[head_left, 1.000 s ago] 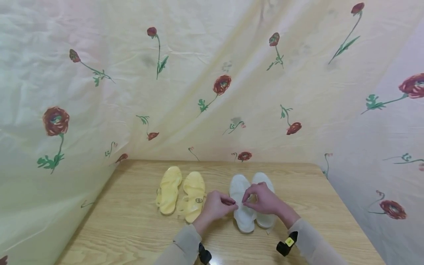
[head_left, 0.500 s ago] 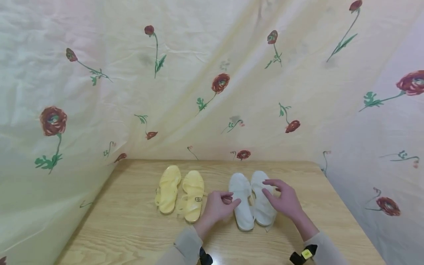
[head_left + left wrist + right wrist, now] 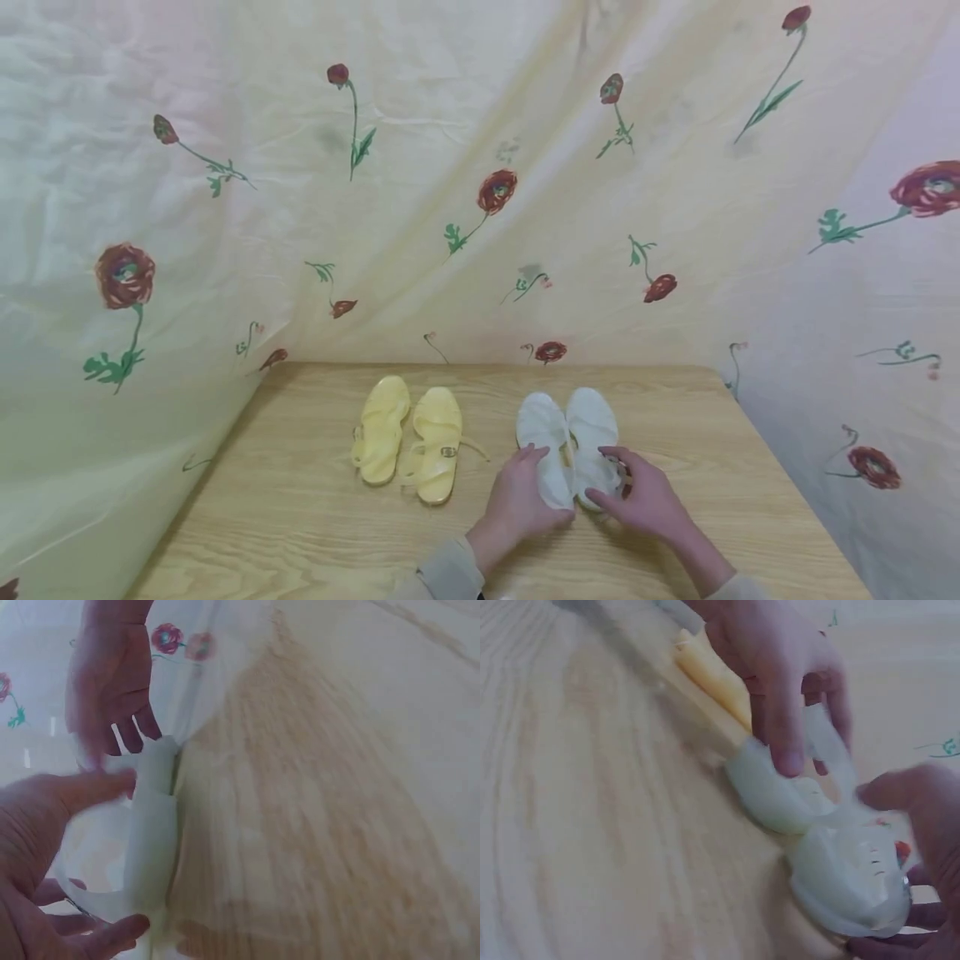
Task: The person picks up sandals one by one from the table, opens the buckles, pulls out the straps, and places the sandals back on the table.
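Note:
Two white sandals stand side by side: the left white sandal point(image 3: 542, 423) and the right white sandal point(image 3: 592, 421). My left hand point(image 3: 517, 500) curls round the rear of the left one, thumb near the heel and fingers along its outer side. Round the back of the other sandal, my right hand point(image 3: 647, 498) holds it, thumb toward the heel and fingers reaching the strap. The right wrist view has the right thumb point(image 3: 889, 787) against a translucent strap point(image 3: 831, 746), fingers beyond the heel. Blur hides how firmly either hand presses.
A pair of yellow sandals, one left point(image 3: 384, 429) and one right point(image 3: 437, 442), lies left of my hands, a thin loose strap point(image 3: 476, 448) sticking out. Everything rests on a wooden table point(image 3: 300, 517). A floral curtain point(image 3: 420, 183) surrounds its back and sides.
Both hands met over the left white sandal, then the right hand moved off to the right sandal. Now both have come down round the sandals' rear ends. The yellow sandals stayed put.

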`<state>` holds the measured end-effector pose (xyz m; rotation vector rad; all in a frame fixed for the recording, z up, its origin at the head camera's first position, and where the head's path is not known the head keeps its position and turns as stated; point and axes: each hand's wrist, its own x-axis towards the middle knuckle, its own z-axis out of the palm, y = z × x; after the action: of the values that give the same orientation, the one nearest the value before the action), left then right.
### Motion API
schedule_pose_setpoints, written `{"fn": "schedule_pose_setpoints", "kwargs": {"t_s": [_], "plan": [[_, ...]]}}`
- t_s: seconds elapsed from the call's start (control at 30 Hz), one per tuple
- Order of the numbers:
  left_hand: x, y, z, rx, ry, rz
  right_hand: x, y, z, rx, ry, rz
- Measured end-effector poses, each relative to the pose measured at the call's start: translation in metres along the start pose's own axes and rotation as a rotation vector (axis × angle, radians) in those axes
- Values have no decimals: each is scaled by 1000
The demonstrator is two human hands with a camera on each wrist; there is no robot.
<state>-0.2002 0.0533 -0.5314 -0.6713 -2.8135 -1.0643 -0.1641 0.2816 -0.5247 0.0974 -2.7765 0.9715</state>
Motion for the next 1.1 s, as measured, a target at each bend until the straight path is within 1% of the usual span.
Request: {"fn": "schedule_pose_setpoints", "kwargs": {"t_s": [0.1,0.17,0.23,0.37,0.53,0.6,0.67,0.73,0.97,1.03,1.1], "plan": [[-1,-1,2,11,34,2,-1,-1,5,-48,30,-27],[-1,-2,4,-16,43,4,-2,-1,7,-57,48,-16],[-1,-3,4,-47,56,15,-2,0,8,-54,46,-1],[3,-8,3,-136,96,15,-2,1,9,-27,39,34],[9,-18,-2,-264,170,13,-3,2,9,-30,59,28],[11,-22,-6,-309,203,16,-3,2,10,-32,60,25],[15,-26,-12,-349,228,4,-3,3,11,-30,59,27],[19,-31,-18,-367,254,-3,-3,3,12,-30,63,25],[37,-44,-47,-383,328,-44,-4,4,13,-61,84,7],[42,-49,-53,-379,344,-56,-4,4,12,-56,77,14],[46,-57,-56,-361,359,-55,-3,4,12,-52,70,22]]}}
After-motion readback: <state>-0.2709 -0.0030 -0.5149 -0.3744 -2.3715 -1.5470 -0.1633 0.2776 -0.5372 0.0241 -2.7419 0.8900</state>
